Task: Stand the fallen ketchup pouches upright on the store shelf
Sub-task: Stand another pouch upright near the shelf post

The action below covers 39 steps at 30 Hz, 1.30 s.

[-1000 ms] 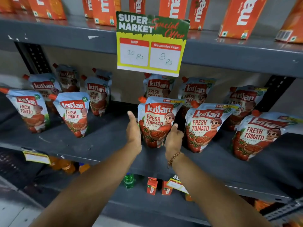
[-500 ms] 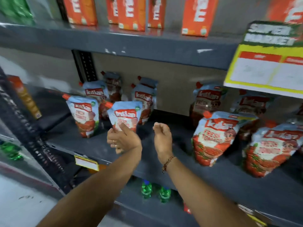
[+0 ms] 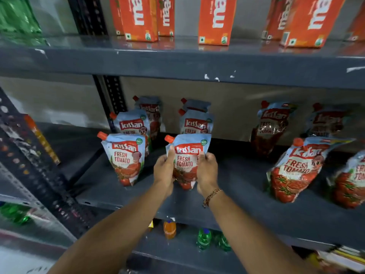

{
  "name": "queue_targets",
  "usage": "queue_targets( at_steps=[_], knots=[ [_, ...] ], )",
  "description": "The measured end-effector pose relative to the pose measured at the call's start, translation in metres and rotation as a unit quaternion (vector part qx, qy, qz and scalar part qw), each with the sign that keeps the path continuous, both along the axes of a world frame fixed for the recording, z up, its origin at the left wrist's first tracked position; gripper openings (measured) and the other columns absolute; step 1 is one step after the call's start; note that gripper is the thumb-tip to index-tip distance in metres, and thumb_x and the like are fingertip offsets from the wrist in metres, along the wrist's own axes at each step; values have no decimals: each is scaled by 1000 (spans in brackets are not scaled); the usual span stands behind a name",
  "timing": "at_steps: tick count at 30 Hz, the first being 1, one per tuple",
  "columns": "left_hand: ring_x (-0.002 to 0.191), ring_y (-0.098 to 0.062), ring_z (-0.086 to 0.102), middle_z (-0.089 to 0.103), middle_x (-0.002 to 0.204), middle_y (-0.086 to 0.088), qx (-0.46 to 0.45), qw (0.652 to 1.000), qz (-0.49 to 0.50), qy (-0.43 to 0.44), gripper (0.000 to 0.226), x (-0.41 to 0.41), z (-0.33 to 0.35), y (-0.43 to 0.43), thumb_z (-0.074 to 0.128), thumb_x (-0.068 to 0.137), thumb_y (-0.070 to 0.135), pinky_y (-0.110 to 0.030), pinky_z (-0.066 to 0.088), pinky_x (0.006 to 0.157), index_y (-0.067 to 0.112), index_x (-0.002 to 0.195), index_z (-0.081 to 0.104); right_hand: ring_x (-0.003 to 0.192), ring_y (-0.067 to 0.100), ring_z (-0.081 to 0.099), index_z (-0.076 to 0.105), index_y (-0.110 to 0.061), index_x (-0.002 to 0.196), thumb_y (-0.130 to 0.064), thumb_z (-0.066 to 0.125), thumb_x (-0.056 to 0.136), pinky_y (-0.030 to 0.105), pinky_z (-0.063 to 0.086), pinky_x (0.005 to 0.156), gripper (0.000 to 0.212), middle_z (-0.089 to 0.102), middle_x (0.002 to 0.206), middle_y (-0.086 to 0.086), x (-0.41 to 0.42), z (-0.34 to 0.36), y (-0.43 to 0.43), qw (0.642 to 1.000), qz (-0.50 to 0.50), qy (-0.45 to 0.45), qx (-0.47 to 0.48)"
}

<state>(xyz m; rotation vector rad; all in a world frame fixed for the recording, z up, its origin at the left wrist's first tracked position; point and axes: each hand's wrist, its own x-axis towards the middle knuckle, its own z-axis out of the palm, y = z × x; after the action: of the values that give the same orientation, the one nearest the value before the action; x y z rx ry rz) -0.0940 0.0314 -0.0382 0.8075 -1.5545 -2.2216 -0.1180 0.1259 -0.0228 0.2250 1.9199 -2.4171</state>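
Blue-and-red Kissan ketchup pouches with orange caps stand on the dark grey middle shelf (image 3: 246, 186). I grip the front pouch (image 3: 186, 155) from both sides: my left hand (image 3: 164, 173) holds its left edge, my right hand (image 3: 207, 173) its right edge. It stands upright near the shelf's front. Another upright pouch (image 3: 126, 159) is just to its left. Behind them stand two more pouches, one on the left (image 3: 132, 123) and one on the right (image 3: 195, 121), with others further back. To the right a large pouch (image 3: 296, 169) leans, and another (image 3: 351, 180) sits at the frame edge.
The upper shelf (image 3: 177, 62) carries orange juice cartons (image 3: 215, 20). A black perforated upright (image 3: 116, 97) stands at the back left, another slanted post (image 3: 35, 169) at the left. Green bottles (image 3: 203, 238) and an orange bottle (image 3: 169, 229) stand on the lower shelf.
The view swung left along the shelf. My hands left the middle pouches, moved left, and now both close on the front pouch of the left group.
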Motion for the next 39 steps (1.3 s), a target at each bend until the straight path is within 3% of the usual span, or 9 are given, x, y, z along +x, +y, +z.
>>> queue_targets(
  at_steps=[7,14,17,20,22,25,29,34,39],
  knots=[
    [81,-14,67,71,82,3,-15,999,-32,8,41,-7,7,15,58,78,60,-27,49,63,20,75,54,86,21,69,55,-13,99,-29,41,96,42,59,78,21,69,99,9,-5,-3,11,998,-38,-1,40],
    [88,-13,64,69,86,6,-2,999,-40,2,35,-2,6,10,51,85,58,-35,52,81,25,76,59,82,14,65,47,-20,85,-34,51,91,18,48,55,16,64,89,1,10,-9,10,987,-123,24,104],
    [98,-24,61,66,93,-2,-5,997,57,-55,47,9,3,1,38,90,59,-44,46,98,20,77,61,87,20,65,43,-13,87,-30,54,90,17,50,57,21,63,94,10,28,-19,0,970,-191,73,134],
    [94,-30,58,64,90,-8,10,969,238,-71,50,28,-2,-17,41,92,52,-36,43,84,7,89,63,77,13,58,44,-21,85,-24,50,92,6,43,58,10,57,82,-3,46,-25,-23,978,-89,139,131],
    [90,-31,59,63,84,-6,-14,943,325,-74,42,36,-3,-35,48,87,50,-38,42,76,9,81,57,75,16,55,46,-27,77,-26,49,93,19,45,67,16,54,75,-5,50,-22,-45,979,11,155,133],
    [123,-37,45,48,130,-17,-32,923,348,-159,65,36,0,-67,53,81,58,-48,36,101,5,119,48,110,22,56,50,-36,97,-36,44,94,40,46,93,7,59,111,-5,53,-9,-80,983,155,60,80],
    [127,-34,46,44,143,-13,-21,958,271,-95,93,37,-1,-102,52,71,72,-48,40,105,15,141,31,138,28,31,33,-37,139,-57,30,92,55,27,107,51,33,151,-6,56,1,-107,964,248,-98,-22],
    [100,-26,65,64,118,-5,22,985,171,-26,87,37,-1,-122,59,62,75,-47,55,87,23,131,44,132,25,42,57,-39,90,-56,24,93,44,27,107,37,64,92,-22,56,7,-113,948,285,-106,-92],
    [97,-23,66,65,117,-6,19,984,175,-17,75,35,-4,-126,61,70,66,-45,55,86,22,128,45,134,26,39,55,-35,87,-49,24,96,33,28,94,35,59,83,-23,54,8,-115,947,289,-94,-105]
  ],
)
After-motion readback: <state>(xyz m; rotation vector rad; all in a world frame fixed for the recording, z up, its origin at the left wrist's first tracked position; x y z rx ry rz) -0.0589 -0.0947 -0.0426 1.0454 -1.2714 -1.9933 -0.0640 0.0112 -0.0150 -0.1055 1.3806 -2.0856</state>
